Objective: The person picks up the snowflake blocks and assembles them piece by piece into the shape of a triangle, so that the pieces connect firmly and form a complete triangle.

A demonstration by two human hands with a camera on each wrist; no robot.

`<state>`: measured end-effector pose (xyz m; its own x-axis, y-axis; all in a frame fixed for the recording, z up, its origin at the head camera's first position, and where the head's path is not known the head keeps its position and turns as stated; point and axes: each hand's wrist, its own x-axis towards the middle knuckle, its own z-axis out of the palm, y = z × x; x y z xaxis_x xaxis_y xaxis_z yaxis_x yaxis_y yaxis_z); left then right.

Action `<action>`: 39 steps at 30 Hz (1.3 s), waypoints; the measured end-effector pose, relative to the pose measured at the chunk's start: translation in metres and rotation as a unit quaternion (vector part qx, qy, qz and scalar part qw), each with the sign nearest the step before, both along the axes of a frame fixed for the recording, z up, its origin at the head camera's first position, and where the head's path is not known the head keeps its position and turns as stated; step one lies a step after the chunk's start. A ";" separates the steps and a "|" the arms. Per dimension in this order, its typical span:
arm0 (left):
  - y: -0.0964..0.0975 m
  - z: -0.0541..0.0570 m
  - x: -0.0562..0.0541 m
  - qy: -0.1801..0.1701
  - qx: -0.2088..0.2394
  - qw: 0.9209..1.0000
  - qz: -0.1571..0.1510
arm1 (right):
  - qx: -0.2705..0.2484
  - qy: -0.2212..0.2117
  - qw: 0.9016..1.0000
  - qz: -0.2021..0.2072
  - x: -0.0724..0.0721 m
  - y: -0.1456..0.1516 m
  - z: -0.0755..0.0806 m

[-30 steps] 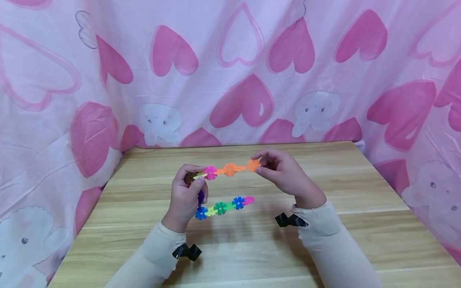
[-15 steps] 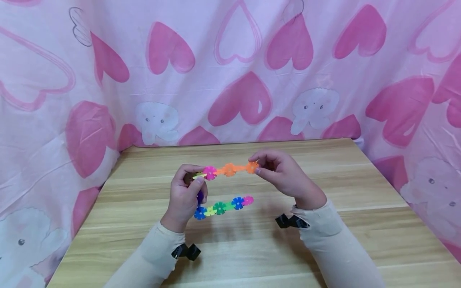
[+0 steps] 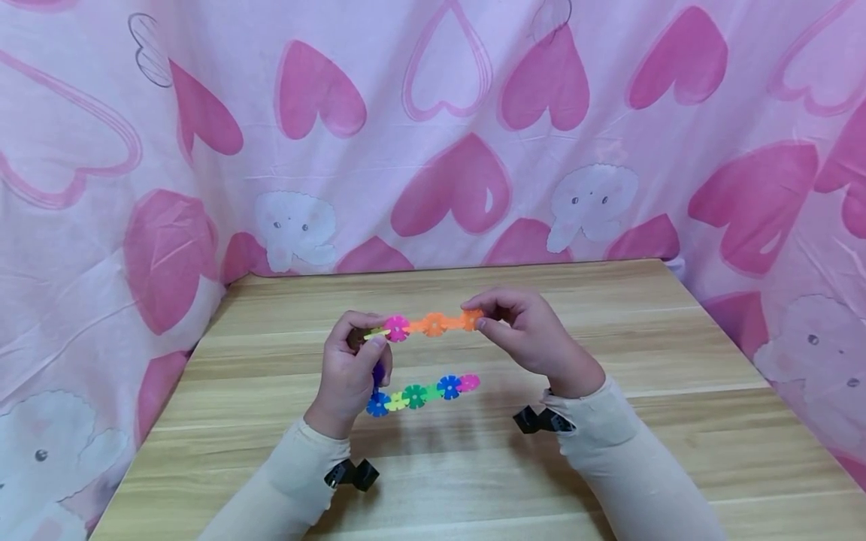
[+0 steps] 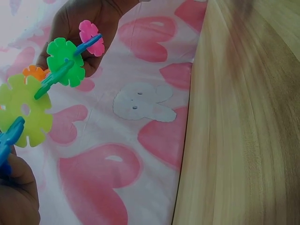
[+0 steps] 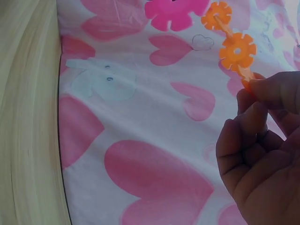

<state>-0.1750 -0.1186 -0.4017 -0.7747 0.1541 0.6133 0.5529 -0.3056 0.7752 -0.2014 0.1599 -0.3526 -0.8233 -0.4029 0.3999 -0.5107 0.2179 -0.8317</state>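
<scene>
A chain of slotted plastic flower discs hangs above the table in a sideways U. My left hand grips it at the bend on the left, its fingers hiding some discs. Along the upper run are a pink disc and an orange disc. At that run's right end my right hand pinches another orange disc between thumb and fingers. The lower run has a green disc, a blue disc and a pink end disc. A yellow disc shows large in the left wrist view.
The wood-grain table spreads beneath both hands. A pink curtain printed with hearts surrounds its back and sides. Small black devices are strapped at both wrists.
My right hand has moved slightly left and down, bringing its orange disc closer to the neighbouring orange pieces. The left hand stays nearly in place around the chain.
</scene>
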 end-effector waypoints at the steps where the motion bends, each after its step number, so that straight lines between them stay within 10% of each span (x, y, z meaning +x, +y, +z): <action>1: 0.000 0.001 0.000 0.001 0.000 1.000 0.001 | -0.003 0.005 1.000 0.002 0.000 0.000 -0.001; 17: 0.003 -0.001 0.001 -0.003 -0.019 0.999 0.031 | -0.048 0.032 0.998 0.027 0.001 -0.006 -0.005; 24: 0.006 0.000 0.004 -0.016 -0.021 0.998 0.054 | -0.040 -0.020 0.999 0.010 0.004 -0.010 -0.005; 39: 0.007 -0.001 0.004 0.015 -0.002 1.000 -0.001 | -0.098 -0.117 0.987 0.040 0.014 -0.027 -0.001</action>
